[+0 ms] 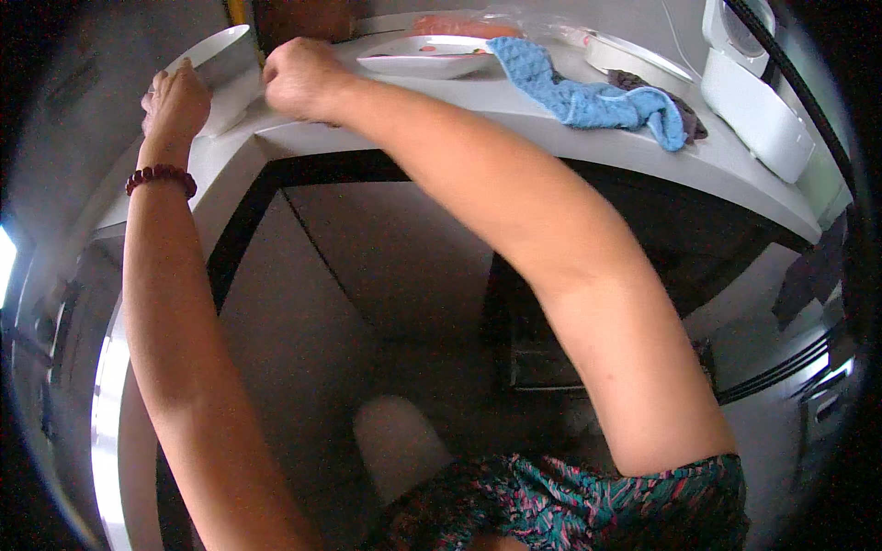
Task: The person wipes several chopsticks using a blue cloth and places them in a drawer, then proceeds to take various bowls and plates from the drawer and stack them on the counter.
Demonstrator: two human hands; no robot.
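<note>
A deep white bowl [231, 86] stands tilted-looking at the far left of the white counter. My left hand [176, 100], with a dark red bead bracelet [161, 180] on its wrist, holds the bowl by its near left side. Just right of the bowl is my right hand [300, 79], its fingers curled; whether something is inside them is hidden. Past that hand lies a shallow white plate [420, 65] with small red and dark bits on it.
A blue cloth [586, 100] hangs near the counter's [455, 127] front edge, over a dark cloth [696, 127]. Behind are an orange-coloured item in clear plastic [462, 27] and a white round dish [641, 62]. A white appliance [754, 113] stands at right.
</note>
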